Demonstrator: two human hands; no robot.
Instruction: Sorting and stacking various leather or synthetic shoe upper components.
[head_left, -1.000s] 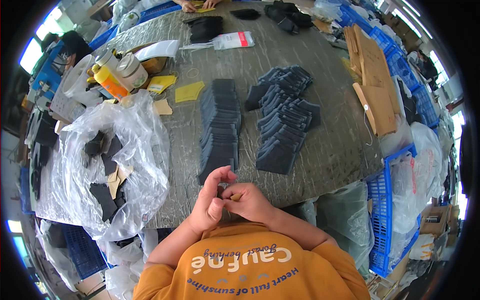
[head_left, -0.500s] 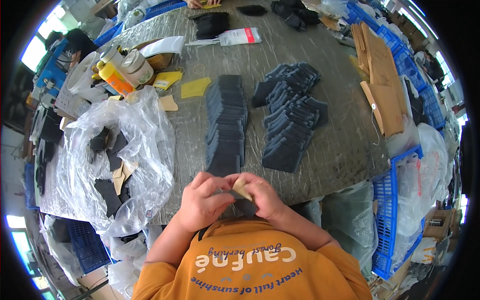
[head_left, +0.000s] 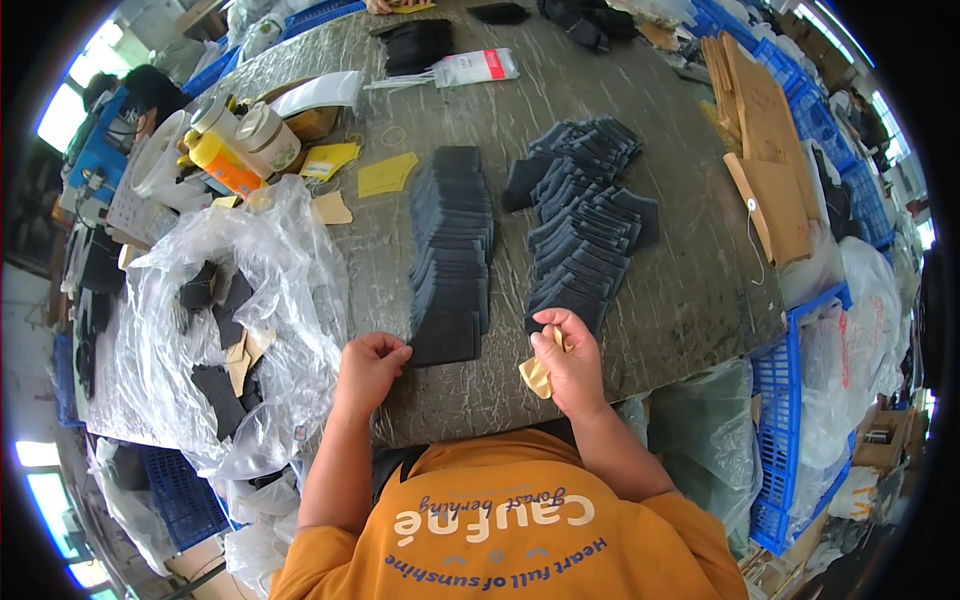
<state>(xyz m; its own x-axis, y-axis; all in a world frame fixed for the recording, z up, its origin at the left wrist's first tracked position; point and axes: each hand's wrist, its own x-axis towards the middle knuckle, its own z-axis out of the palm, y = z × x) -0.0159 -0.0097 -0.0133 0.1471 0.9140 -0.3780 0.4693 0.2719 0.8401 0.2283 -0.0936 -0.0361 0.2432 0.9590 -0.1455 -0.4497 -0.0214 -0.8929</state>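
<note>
Left hand [head_left: 372, 372] pinches a dark piece [head_left: 447, 338] at its 2 o'clock. Right hand [head_left: 572, 367] clutches a tan scrap [head_left: 536, 379] (kinda crumpled) at 8 o'clock.

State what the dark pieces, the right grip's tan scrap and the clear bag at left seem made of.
Dark pieces: perhaps matte fabric, judging by dull, even faces. Tan scrap: probably dull paper, visibly creased. Clear bag: glossy plastic film, wrinkled, see-through.

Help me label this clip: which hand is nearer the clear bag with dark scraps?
Left: the left hand is just right of the clear bag; the right hand is farther right.
</note>
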